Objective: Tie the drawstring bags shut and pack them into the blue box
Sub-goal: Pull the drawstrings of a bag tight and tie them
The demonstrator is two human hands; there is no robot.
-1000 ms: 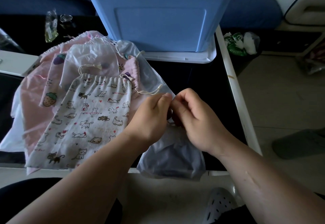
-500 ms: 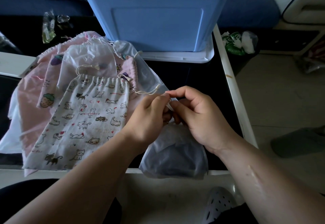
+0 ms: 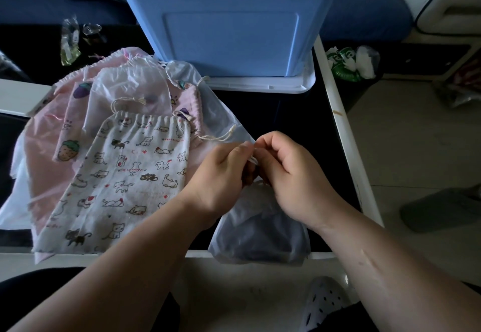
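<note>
A sheer grey drawstring bag [image 3: 263, 235] with something dark inside lies at the table's near edge, its gathered neck under my hands. My left hand [image 3: 221, 175] and my right hand [image 3: 289, 173] meet above that neck, and each pinches the bag's white drawstring [image 3: 253, 160] between fingertips. To the left lies a pile of other bags, with a cat-print bag [image 3: 125, 183] on top, a sheer white one [image 3: 130, 92] behind it and pink strawberry-print ones [image 3: 69, 146] beneath. The blue box [image 3: 229, 24] stands open at the back of the table.
The blue box sits on its white lid [image 3: 263, 85]. The dark table has a white right edge [image 3: 346, 133], with floor beyond it. A bin with rubbish [image 3: 351, 63] stands at the right. A small clear packet [image 3: 69, 42] lies at the back left. A perforated white shoe [image 3: 325, 303] is below.
Both hands have stayed at the grey bag's neck and shifted slightly while working the drawstring. A short loop of white cord now shows between the fingertips.
</note>
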